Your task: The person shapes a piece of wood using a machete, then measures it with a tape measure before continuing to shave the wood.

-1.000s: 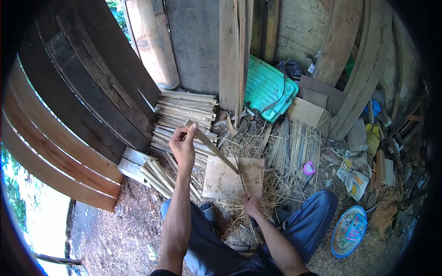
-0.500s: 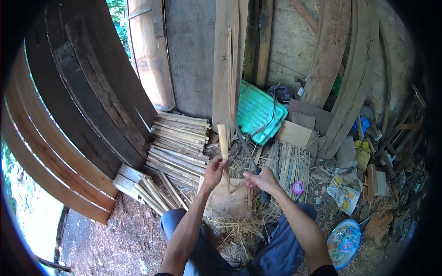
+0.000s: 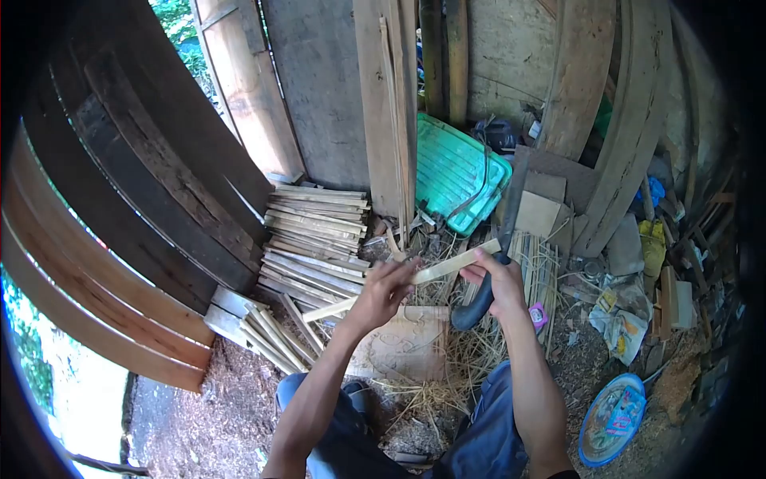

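Observation:
A pale, flat wooden strip [image 3: 453, 266] slants across in front of me, its right end higher than its left. My left hand [image 3: 384, 292] is around the strip's middle with loosely bent, slightly blurred fingers. My right hand [image 3: 504, 286] grips the black handle of a machete [image 3: 513, 209], whose dark blade points up and away. The thumb and finger of that same hand pinch the strip's right end. Below the strip, a wooden chopping block [image 3: 403, 347] with a scarred top stands between my knees.
Stacked strips [image 3: 315, 231] lie beyond my left hand, beside plank walls. A green plastic lid [image 3: 459, 172] leans behind the block. Thin split strips [image 3: 538, 267], a pink round item [image 3: 538, 316] and a blue-rimmed basin [image 3: 586, 439] are on the right. Shavings cover the ground.
The strip went from upright on the block to slanting above it. My right hand moved right and up, the machete blade now steeper, and its fingers took the strip's end. The view shifted slightly.

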`<state>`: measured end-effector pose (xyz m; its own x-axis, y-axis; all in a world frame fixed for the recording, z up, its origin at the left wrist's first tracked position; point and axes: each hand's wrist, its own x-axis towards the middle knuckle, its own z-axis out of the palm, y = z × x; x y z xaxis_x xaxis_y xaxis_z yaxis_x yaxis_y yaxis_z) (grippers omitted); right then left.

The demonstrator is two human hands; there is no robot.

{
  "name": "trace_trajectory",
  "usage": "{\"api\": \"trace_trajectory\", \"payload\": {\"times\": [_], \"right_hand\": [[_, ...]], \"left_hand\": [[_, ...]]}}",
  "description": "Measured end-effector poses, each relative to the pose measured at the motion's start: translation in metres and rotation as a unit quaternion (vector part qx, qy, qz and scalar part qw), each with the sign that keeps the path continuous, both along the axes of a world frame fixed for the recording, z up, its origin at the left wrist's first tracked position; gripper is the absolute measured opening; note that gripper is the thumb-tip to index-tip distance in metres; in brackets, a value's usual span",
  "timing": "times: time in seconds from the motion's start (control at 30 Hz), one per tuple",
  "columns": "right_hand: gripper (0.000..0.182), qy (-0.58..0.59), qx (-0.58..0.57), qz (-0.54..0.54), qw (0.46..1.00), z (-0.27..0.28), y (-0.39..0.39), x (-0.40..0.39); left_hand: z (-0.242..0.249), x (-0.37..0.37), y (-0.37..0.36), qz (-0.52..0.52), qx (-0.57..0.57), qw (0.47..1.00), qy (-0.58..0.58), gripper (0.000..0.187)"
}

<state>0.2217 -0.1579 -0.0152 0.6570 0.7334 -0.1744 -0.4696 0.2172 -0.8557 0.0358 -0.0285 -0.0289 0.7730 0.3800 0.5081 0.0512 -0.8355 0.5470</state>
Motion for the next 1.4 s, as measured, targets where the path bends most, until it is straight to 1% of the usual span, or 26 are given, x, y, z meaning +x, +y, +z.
{"api": "trace_trajectory", "payload": {"times": [0.03,0.07,0.1,0.13,0.2,0.23,0.27,0.3,0.33,0.43,0.47,0.53,0.57,0.63,0.67,0.7,0.77,0.8,0.9,1.0,1.13,1.23,1.3,1.33,1.37,1.4], "right_hand": [[0.028,0.019,-0.003,-0.021,1.0,-0.001,0.0,0.004],[0.028,0.022,-0.004,-0.028,0.999,-0.006,0.003,0.009],[0.028,0.052,0.017,-0.056,0.997,-0.012,0.007,0.013],[0.028,0.08,0.041,-0.083,0.992,-0.015,0.009,0.017],[0.028,0.114,0.057,-0.093,0.988,-0.013,0.01,0.024],[0.028,0.146,0.069,-0.094,0.982,-0.013,0.012,0.024],[0.027,0.151,0.072,-0.083,0.982,-0.014,0.011,0.024],[0.027,0.151,0.071,-0.079,0.983,-0.015,0.012,0.022],[0.027,0.16,0.073,-0.079,0.981,-0.015,0.013,0.018],[0.026,0.158,0.072,-0.076,0.982,-0.019,0.013,0.013],[0.026,0.154,0.048,-0.05,0.986,-0.02,0.012,0.011],[0.023,0.142,-0.023,-0.024,0.989,-0.008,0.01,0.003],[0.023,0.145,-0.022,-0.021,0.989,-0.007,0.008,0.003],[0.026,-0.04,-0.186,0.04,0.981,-0.009,-0.003,0.008],[0.031,-0.086,-0.212,0.036,0.973,-0.007,-0.005,0.002],[0.031,-0.084,-0.213,0.037,0.973,-0.008,-0.007,-0.004],[0.031,-0.165,-0.246,0.072,0.952,-0.013,-0.014,-0.015],[0.032,-0.174,-0.246,0.085,0.949,-0.014,-0.017,-0.022],[0.033,-0.204,-0.262,0.136,0.933,-0.008,-0.029,-0.039],[0.03,-0.226,-0.296,0.167,0.913,-0.021,-0.034,-0.051],[0.037,-0.261,-0.304,0.212,0.891,-0.038,-0.036,-0.061],[0.041,-0.275,-0.304,0.227,0.884,-0.027,-0.038,-0.069],[0.044,-0.284,-0.296,0.232,0.882,-0.025,-0.039,-0.075],[0.046,-0.259,-0.235,0.231,0.908,-0.03,-0.04,-0.079],[0.049,-0.232,-0.174,0.229,0.929,-0.034,-0.043,-0.083],[0.052,-0.246,-0.155,0.228,0.929,-0.034,-0.043,-0.092]], "left_hand": [[0.004,0.004,-0.001,0.061,0.131,0.988,-0.053,0.04],[0.004,0.005,-0.002,0.103,0.146,0.981,-0.076,0.037],[0.002,0.005,-0.006,0.094,0.144,0.982,-0.075,0.037],[0.0,0.002,-0.012,0.119,0.023,0.991,-0.056,0.034],[0.002,0.001,-0.02,0.15,-0.208,0.967,0.004,0.033],[-0.004,0.004,-0.015,0.151,-0.205,0.967,0.005,0.033],[-0.01,0.007,-0.009,0.115,-0.348,0.929,-0.057,0.037],[-0.015,0.008,-0.004,0.076,-0.481,0.865,-0.119,0.043],[-0.019,0.007,0.004,0.064,-0.512,0.847,-0.128,0.05],[-0.004,0.003,0.009,-0.022,-0.502,0.822,-0.267,0.048],[0.0,-0.001,0.008,-0.049,-0.513,0.806,-0.292,0.048],[0.004,-0.008,0.01,-0.028,-0.5,0.807,-0.313,0.04],[0.002,-0.012,0.014,-0.015,-0.482,0.814,-0.323,0.037],[0.0,-0.023,0.02,0.044,-0.45,0.836,-0.31,0.032],[-0.001,-0.024,0.021,0.07,-0.42,0.842,-0.332,0.027],[-0.002,-0.029,0.022,0.072,-0.421,0.842,-0.33,0.027],[-0.005,-0.037,0.024,0.159,-0.367,0.88,-0.256,0.022],[-0.006,-0.039,0.022,0.172,-0.362,0.887,-0.23,0.019],[-0.022,-0.044,0.018,0.19,-0.351,0.903,-0.16,0.024],[-0.035,-0.045,0.01,0.189,-0.355,0.907,-0.127,0.024],[-0.033,-0.048,0.004,0.182,-0.318,0.927,-0.076,0.027],[-0.017,-0.048,0.004,0.181,-0.268,0.945,-0.043,0.035],[-0.009,-0.045,0.003,0.145,-0.317,0.919,-0.183,0.036],[-0.003,-0.045,0.006,0.133,-0.308,0.92,-0.202,0.039],[0.001,-0.042,0.006,0.126,-0.321,0.903,-0.257,0.039],[0.008,-0.039,0.004,0.119,-0.355,0.871,-0.318,0.038]]}}
